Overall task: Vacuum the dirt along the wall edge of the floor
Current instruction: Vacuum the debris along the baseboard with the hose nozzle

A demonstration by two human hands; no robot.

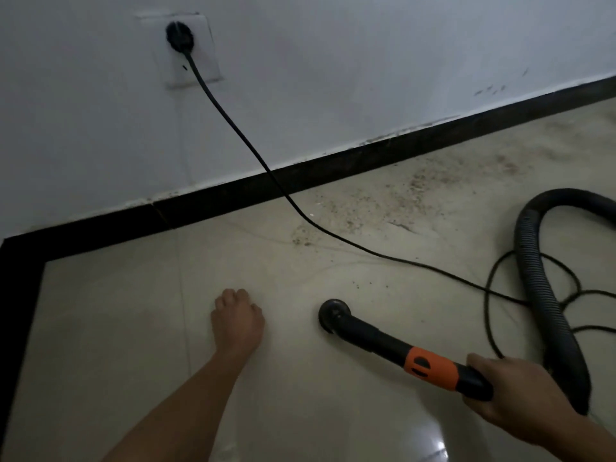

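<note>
My right hand [520,395] grips the black vacuum wand [376,338] just behind its orange collar [431,367]. The wand's round nozzle [334,314] sits on the beige tile floor, well short of the wall. Brown dirt [416,191] is scattered on the floor along the black baseboard [333,168], up and to the right of the nozzle. My left hand [237,320] rests on the floor left of the nozzle, its fingers curled under and holding nothing.
A black power cord [233,128] runs from a wall socket [181,36] down across the dirt patch to loose coils [500,295] at the right. The ribbed vacuum hose [540,295] loops at the right. The baseboard turns a corner at the left [20,261].
</note>
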